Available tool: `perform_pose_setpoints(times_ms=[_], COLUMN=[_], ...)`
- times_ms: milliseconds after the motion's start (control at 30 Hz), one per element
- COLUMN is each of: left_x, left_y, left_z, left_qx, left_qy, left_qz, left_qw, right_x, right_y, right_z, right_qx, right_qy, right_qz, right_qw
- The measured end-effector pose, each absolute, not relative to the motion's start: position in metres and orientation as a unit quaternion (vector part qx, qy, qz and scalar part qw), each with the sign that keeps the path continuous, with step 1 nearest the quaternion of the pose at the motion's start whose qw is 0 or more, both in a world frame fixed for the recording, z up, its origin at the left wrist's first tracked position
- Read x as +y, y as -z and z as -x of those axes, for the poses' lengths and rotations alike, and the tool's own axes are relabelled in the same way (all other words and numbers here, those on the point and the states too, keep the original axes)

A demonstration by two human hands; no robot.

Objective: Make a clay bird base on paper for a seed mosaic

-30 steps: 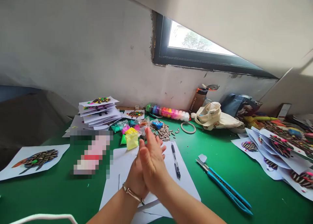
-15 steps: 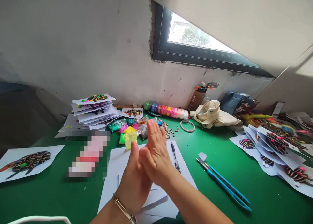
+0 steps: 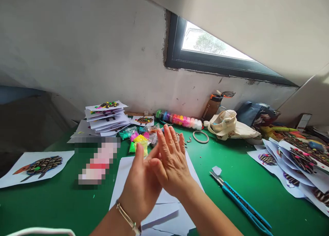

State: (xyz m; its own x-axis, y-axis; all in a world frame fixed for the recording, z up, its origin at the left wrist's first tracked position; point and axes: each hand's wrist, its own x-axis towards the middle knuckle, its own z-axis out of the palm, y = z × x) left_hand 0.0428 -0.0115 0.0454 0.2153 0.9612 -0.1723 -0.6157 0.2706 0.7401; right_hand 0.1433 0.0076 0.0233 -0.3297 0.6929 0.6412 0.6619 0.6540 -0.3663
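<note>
My left hand [image 3: 140,186] and my right hand [image 3: 172,164] are laid palm against palm above a stack of white paper [image 3: 164,213]. Both have their fingers stretched forward, with the right on top and slanting across the left palm. Anything between the palms is hidden. On my left wrist sits a metal bangle [image 3: 125,217]. Just past my left thumb lie small bags of coloured clay, among them a yellow bag [image 3: 142,142] and a magenta one [image 3: 134,136]. A blue-handled craft knife [image 3: 241,201] rests to the right of my right forearm, apart from it.
A pile of seed pictures [image 3: 108,117] stands at back left, another pile [image 3: 295,164] at far right. One seed picture [image 3: 43,167] lies at left. Behind are a row of coloured tubs [image 3: 180,120], a tape ring [image 3: 200,137], a bottle [image 3: 212,107] and a cloth bag [image 3: 226,124].
My right hand has slid and turned over the left palm, with its fingers more spread. The pen on the paper is now covered. The whole view has shifted slightly.
</note>
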Motion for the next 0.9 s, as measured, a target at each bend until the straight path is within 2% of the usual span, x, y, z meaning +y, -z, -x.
perform_pose_setpoints(times_ms=[200,267,400,467,600,667,733,833,900], left_x=[-0.006,-0.011,-0.01,-0.003,0.002,-0.004,-0.012,-0.012,-0.004], left_y=[-0.033,-0.03,-0.041,-0.046,-0.034,-0.026,-0.024,-0.038,-0.048], left_z=[-0.042,-0.046,-0.039,-0.031,-0.031,-0.042,-0.052,-0.052,-0.043], left_qx=[0.297,0.292,0.25,0.231,0.227,0.213,0.197,0.179,0.19], left_qy=[-0.534,-0.567,-0.528,-0.538,-0.551,-0.531,-0.563,-0.51,-0.51], left_qz=[-0.226,-0.227,-0.223,-0.205,-0.222,-0.243,-0.249,-0.232,-0.21], left_qw=[0.759,0.736,0.781,0.784,0.772,0.784,0.763,0.809,0.812], right_x=[-0.016,-0.013,0.007,0.003,-0.023,-0.025,-0.014,0.007,0.01], right_y=[-0.033,-0.035,-0.025,-0.023,-0.033,-0.037,-0.035,-0.027,-0.024], right_z=[-0.131,-0.134,-0.144,-0.141,-0.127,-0.128,-0.135,-0.148,-0.149], right_qx=[-0.899,-0.882,-0.839,-0.86,-0.907,-0.887,-0.855,-0.832,-0.84], right_qy=[-0.107,-0.117,-0.048,-0.042,-0.109,-0.128,-0.128,-0.056,-0.027], right_qz=[0.243,0.296,0.397,0.351,0.25,0.266,0.325,0.397,0.391], right_qw=[0.347,0.347,0.37,0.367,0.322,0.355,0.383,0.383,0.375])
